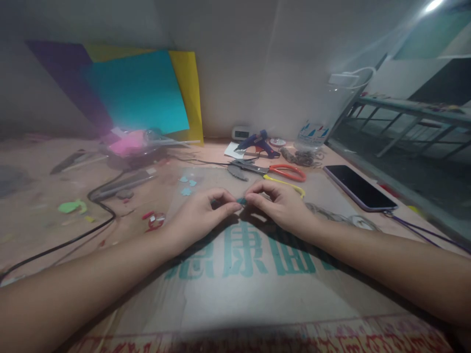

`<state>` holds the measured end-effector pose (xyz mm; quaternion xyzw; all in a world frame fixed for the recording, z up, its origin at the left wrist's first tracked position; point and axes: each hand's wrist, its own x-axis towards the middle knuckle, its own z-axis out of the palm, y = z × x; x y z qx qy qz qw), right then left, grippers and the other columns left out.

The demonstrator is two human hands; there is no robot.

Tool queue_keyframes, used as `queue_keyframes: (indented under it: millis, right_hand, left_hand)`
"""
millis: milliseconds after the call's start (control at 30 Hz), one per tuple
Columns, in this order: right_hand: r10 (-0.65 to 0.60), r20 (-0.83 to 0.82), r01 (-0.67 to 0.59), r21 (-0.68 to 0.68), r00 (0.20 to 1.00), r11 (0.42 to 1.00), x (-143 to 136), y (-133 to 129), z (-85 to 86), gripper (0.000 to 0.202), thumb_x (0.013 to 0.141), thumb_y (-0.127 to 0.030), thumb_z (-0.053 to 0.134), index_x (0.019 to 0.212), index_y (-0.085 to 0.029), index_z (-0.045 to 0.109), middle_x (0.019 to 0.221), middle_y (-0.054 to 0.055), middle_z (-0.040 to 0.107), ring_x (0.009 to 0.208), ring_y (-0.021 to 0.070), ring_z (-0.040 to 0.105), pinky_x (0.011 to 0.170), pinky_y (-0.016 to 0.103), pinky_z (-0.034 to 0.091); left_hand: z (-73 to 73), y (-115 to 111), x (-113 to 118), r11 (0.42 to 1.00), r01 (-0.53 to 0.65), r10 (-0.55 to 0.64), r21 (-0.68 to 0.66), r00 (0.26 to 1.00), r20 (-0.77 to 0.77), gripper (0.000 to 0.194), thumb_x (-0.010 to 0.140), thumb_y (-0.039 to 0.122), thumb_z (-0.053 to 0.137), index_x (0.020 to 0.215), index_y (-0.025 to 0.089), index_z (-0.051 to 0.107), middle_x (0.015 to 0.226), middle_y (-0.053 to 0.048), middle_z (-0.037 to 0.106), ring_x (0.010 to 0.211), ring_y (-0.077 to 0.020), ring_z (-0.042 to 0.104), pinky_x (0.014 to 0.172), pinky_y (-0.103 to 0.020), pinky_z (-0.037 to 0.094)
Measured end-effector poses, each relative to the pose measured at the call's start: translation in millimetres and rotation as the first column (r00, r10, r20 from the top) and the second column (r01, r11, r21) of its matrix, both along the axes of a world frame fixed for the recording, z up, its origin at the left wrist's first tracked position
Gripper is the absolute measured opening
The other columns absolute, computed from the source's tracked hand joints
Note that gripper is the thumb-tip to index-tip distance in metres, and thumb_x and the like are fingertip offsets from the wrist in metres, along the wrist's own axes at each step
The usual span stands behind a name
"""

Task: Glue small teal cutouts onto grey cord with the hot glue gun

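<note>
Between the fingertips of both hands is a small teal piece (pixel 241 201), mostly covered, so its exact kind does not show. My left hand (pixel 209 211) pinches its left side with thumb and forefinger. On the other side my right hand (pixel 275 201) pinches it too, the two sets of fingertips almost meeting. Several small light-blue cut-out shapes (pixel 186 191) lie just beyond the left hand. Past the fingers rest orange-handled scissors (pixel 287 172) and a yellow-handled tool (pixel 290 185). Under the hands is a pale sheet (pixel 221 299) with teal printed characters.
At the back lie a blue glue gun (pixel 257 143), a small display device (pixel 241 133) and a clear plastic container (pixel 312 127). A phone (pixel 358 186) lies right, beside coiled wire (pixel 331 213). Left are a black cord (pixel 106 206), red scraps (pixel 156 220) and a green piece (pixel 71 206); coloured sheets (pixel 140 93) lean behind.
</note>
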<state>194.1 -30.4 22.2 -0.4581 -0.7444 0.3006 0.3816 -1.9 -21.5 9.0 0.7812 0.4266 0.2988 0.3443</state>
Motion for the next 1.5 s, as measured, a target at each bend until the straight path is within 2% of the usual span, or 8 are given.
queue_keyframes:
  millis: [267, 433, 567, 800, 1033, 1167, 1300, 1500]
  right_hand:
    - [0.023, -0.066, -0.034, -0.184, 0.998, 0.982, 0.3, -0.7, -4.0, 0.025, 0.084, -0.040, 0.058, 0.082, -0.015, 0.062, 0.067, 0.000, 0.062, 0.049, 0.0090, 0.053, 0.039, 0.018, 0.037]
    - [0.064, -0.114, -0.076, -0.110, 0.991, 0.991, 2.8, 2.5, -7.7, 0.032, 0.090, -0.042, 0.048, 0.081, -0.015, 0.063, 0.069, 0.001, 0.061, 0.055, 0.0090, 0.055, 0.048, 0.021, 0.043]
    - [0.049, -0.057, -0.054, -0.086, 0.997, 0.995, 1.3, 1.4, -2.8, 0.021, 0.084, -0.037, 0.059, 0.083, -0.016, 0.064, 0.077, 0.002, 0.066, 0.069, 0.0139, 0.063, 0.059, 0.024, 0.048]
    - [0.037, 0.048, -0.041, 0.092, 0.998, 0.995, 0.8, 0.9, -1.8, 0.009, 0.080, -0.026, 0.064, 0.077, -0.017, 0.065, 0.077, 0.002, 0.068, 0.073, 0.0137, 0.062, 0.070, 0.026, 0.048]
    - [0.038, 0.026, -0.040, 0.058, 0.999, 0.998, 1.8, 1.5, -1.7, 0.011, 0.081, -0.027, 0.063, 0.077, -0.016, 0.065, 0.076, 0.002, 0.068, 0.072, 0.0134, 0.061, 0.067, 0.026, 0.046]
    - [0.063, 0.015, -0.063, 0.038, 0.998, 0.997, 2.3, 1.8, -2.0, 0.011, 0.081, -0.027, 0.063, 0.076, -0.017, 0.065, 0.077, 0.002, 0.067, 0.073, 0.0137, 0.061, 0.070, 0.027, 0.047]
    - [0.111, -0.089, -0.116, -0.056, 0.990, 0.992, 3.8, 3.4, -6.2, 0.025, 0.088, -0.038, 0.053, 0.083, -0.016, 0.064, 0.075, 0.001, 0.064, 0.070, 0.0129, 0.061, 0.062, 0.025, 0.047]
    - [-0.038, -0.136, 0.028, -0.081, 0.990, 0.996, 4.2, 7.7, -9.9, 0.024, 0.087, -0.039, 0.053, 0.085, -0.017, 0.062, 0.068, -0.001, 0.061, 0.061, 0.0110, 0.057, 0.057, 0.023, 0.045]
  left_hand:
    - [0.6, 0.5, 0.8, 0.994, 0.018, -0.016, 0.112, 1.000, -0.017, 0.023, 0.088, 0.034, 0.051, 0.079, 0.019, 0.065, 0.073, 0.002, 0.067, 0.070, -0.0130, 0.058, 0.066, -0.023, 0.044]
    - [1.5, -0.6, 0.3, 0.984, 0.015, -0.007, 0.179, 0.999, -0.046, 0.023, 0.089, 0.033, 0.049, 0.078, 0.019, 0.063, 0.072, 0.002, 0.064, 0.068, -0.0129, 0.057, 0.065, -0.023, 0.043]
    - [2.0, -2.7, -0.5, 0.961, 0.026, -0.004, 0.276, 0.997, -0.082, 0.019, 0.088, 0.029, 0.050, 0.077, 0.019, 0.062, 0.072, 0.002, 0.063, 0.068, -0.0135, 0.056, 0.064, -0.024, 0.042]
    - [-1.8, -3.0, -0.2, 0.920, 0.039, 0.003, 0.390, 0.994, -0.106, 0.016, 0.087, 0.026, 0.053, 0.076, 0.018, 0.060, 0.074, 0.000, 0.063, 0.071, -0.0138, 0.056, 0.067, -0.025, 0.041]
    - [-2.5, -2.6, -0.6, 0.945, 0.026, 0.001, 0.326, 0.997, -0.081, 0.017, 0.087, 0.035, 0.055, 0.088, 0.020, 0.062, 0.083, 0.000, 0.066, 0.077, -0.0152, 0.059, 0.068, -0.026, 0.042]
    - [-0.2, -4.1, -0.6, 0.944, 0.039, -0.014, 0.328, 0.997, -0.078, 0.018, 0.089, 0.032, 0.051, 0.083, 0.019, 0.063, 0.080, 0.000, 0.066, 0.075, -0.0153, 0.058, 0.069, -0.026, 0.042]
    - [2.7, -3.8, -0.2, 0.961, 0.010, 0.006, 0.276, 0.998, -0.056, 0.020, 0.089, 0.033, 0.051, 0.081, 0.019, 0.062, 0.077, 0.001, 0.066, 0.073, -0.0144, 0.058, 0.068, -0.025, 0.043]
    - [3.0, -0.4, 0.8, 0.979, -0.042, 0.051, 0.201, 0.998, -0.040, 0.022, 0.088, 0.036, 0.049, 0.081, 0.018, 0.061, 0.078, 0.000, 0.065, 0.074, -0.0155, 0.059, 0.070, -0.026, 0.046]
